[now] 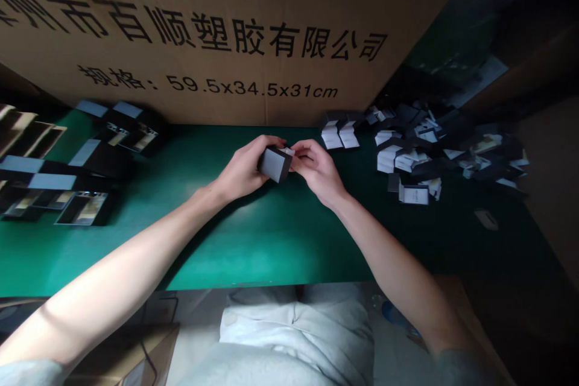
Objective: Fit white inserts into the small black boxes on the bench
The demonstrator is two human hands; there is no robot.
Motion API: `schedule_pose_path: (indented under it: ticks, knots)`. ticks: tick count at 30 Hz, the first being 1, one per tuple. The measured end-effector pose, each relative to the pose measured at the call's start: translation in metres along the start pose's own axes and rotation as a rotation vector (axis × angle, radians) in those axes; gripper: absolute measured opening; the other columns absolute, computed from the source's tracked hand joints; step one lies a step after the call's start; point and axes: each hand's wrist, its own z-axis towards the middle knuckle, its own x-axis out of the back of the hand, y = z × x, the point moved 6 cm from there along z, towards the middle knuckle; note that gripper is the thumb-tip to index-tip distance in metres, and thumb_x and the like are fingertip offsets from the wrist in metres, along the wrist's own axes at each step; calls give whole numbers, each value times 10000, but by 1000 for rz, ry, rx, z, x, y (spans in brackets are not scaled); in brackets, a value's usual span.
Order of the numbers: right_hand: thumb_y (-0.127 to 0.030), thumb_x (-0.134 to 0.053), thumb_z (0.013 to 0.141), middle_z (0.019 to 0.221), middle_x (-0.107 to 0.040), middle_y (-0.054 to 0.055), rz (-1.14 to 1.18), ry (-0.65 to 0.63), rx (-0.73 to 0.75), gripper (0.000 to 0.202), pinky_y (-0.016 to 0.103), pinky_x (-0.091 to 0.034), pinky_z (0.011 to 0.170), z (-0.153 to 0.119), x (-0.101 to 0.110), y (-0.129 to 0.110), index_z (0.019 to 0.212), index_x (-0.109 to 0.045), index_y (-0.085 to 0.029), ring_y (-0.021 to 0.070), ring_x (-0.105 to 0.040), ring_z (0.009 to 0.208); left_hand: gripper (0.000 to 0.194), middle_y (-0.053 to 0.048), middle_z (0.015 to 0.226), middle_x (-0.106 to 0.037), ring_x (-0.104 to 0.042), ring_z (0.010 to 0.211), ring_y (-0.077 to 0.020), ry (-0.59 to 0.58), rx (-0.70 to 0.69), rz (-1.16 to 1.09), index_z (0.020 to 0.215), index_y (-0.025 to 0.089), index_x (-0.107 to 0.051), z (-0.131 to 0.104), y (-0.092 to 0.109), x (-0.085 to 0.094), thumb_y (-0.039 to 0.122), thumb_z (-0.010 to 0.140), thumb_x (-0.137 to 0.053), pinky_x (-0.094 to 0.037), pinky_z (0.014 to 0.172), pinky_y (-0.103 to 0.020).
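Note:
Above the middle of the green table, my left hand [246, 169] is closed around a small dark grey box [275, 164], tilted with one flat side toward me. My right hand [319, 172] meets the box at its right end, thumb and fingers pinched together there. A small pale bit shows at that end between the fingertips; whether it is paper or a flap I cannot tell. The palm side of the left hand's grip is hidden by the box.
A large printed cardboard carton [266, 0] walls off the back of the green table [253, 241]. Several open black boxes [85, 208] with pale lids stand at the left. Dark folded pieces with white inserts [414, 193] are heaped at the right, near a small pale object [486, 219].

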Motion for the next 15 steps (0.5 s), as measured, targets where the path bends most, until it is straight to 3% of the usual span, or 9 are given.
schedule_pose_path:
  ticks: [8, 15]
  knots:
    - [-501, -948, 693, 982, -713, 15, 39, 71, -9, 519, 350, -622, 912, 1, 1, 1, 1025, -647, -238, 184, -705, 967, 494, -137, 1400, -725, -709, 1287, -295, 18, -9, 23, 1301, 203, -595, -1, 0, 1, 156, 819, -690, -588, 1028, -385]
    - [-514, -842, 801, 1005, -734, 30, -61, 56, 38, 393, 347, -630, 858, 0, -1, 2, 1030, -680, -239, 190, -710, 936, 479, -136, 1366, -737, -723, 1254, -295, 13, -59, 14, 1278, 205, -611, 0, 3, 1, 135, 810, -682, -598, 1011, -381]
